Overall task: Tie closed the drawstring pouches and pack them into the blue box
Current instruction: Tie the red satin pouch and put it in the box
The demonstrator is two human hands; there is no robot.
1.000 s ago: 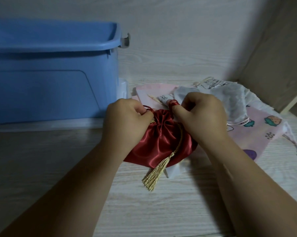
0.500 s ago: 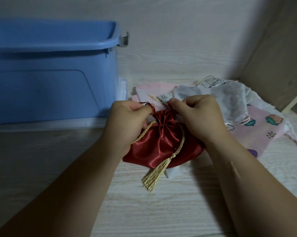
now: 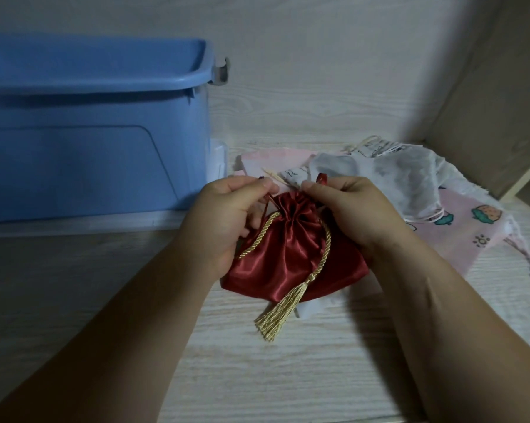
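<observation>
**Red pouch cinched, knot to come**

Here we are at the pale wood-grain table (image 3: 257, 377), and the glossy red satin drawstring pouch (image 3: 291, 254) lies flat between both wrists, its neck gathered tight. The left hand (image 3: 227, 221) pinches the thin dark-red drawstring (image 3: 268, 206) between thumb and forefinger. The right hand (image 3: 352, 209) pinches the opposite end by its small red bead (image 3: 321, 178).

To my eye, the trick now is an even outward pull, keeping the twisted gold tassel cord (image 3: 276, 315) clear of the knot. It's draped right across the front and could snag.

Since half a second ago the hands have drawn apart, the bead has come back into sight and the puckered neck is uncovered.

The tall blue plastic box (image 3: 95, 132) waits at the left, and the heap of pink and white fabric pouches (image 3: 410, 184) sits behind.
</observation>
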